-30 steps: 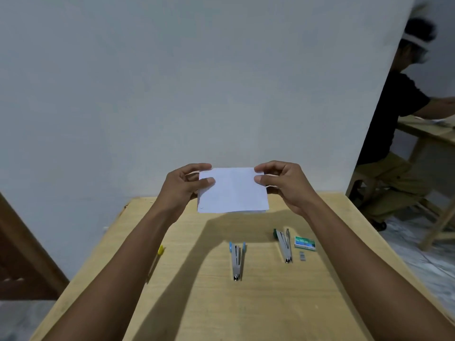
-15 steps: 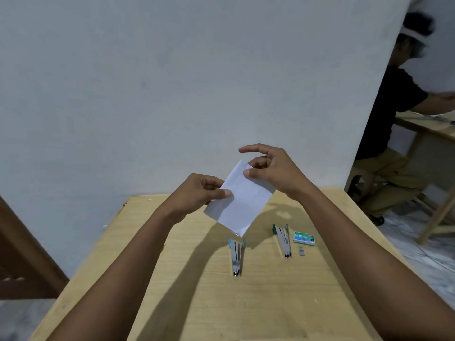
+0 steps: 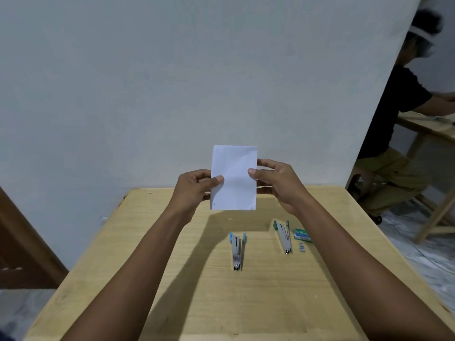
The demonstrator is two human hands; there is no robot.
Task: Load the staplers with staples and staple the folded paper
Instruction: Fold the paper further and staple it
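I hold a folded white paper (image 3: 234,178) upright above the far part of the wooden table (image 3: 172,291). My left hand (image 3: 192,190) pinches its left edge and my right hand (image 3: 278,185) pinches its right edge. Below the paper lies a metal stapler with blue ends (image 3: 236,249), spread apart. To its right lies a second stapler with green ends (image 3: 283,236). A small green staple box (image 3: 302,235) sits beside that one, with a short strip of loose staples (image 3: 302,247) just in front of the box.
A white wall stands right behind the table. Another person (image 3: 403,124) sits at a second wooden table (image 3: 428,129) at the far right. A dark wooden piece (image 3: 22,244) stands at the left, beyond the table's edge.
The paper has turned from lying wide, through a tilt, to standing tall. Both hands shifted their grip to its side edges. The staplers and box stayed put.
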